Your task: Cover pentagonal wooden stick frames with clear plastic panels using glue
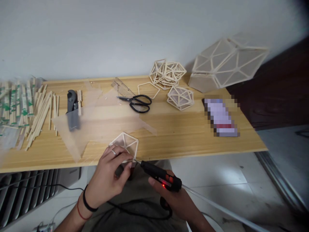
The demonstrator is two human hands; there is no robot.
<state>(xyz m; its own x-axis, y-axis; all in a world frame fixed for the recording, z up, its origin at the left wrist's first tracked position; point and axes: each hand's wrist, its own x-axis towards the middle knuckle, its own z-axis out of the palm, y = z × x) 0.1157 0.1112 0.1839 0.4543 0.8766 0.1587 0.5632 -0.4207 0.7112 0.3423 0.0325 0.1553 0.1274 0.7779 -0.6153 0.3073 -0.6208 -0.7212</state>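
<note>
My left hand [112,170], with a ring and wristbands, grips a small stick frame [130,145] at the table's front edge. The frame has pale wooden struts meeting at a hub, with thin translucent sheet behind them. My right hand [173,199] is wrapped round a black hot glue gun [159,174] with a lit red light. A clear glue stick [217,207] sticks out of its back end. The gun's nozzle points left and meets, or nearly meets, the frame's corner by my left fingertips. Part of the frame is hidden behind my left hand.
Translucent sheet [96,129] lies left of the frame. Behind are black-handled scissors [138,103], a ruler [123,87], a grey cutter [72,106], and loose chopsticks [40,116]. Stick polyhedrons [180,97], a large covered one [227,64] and a blurred phone [220,117] stand right.
</note>
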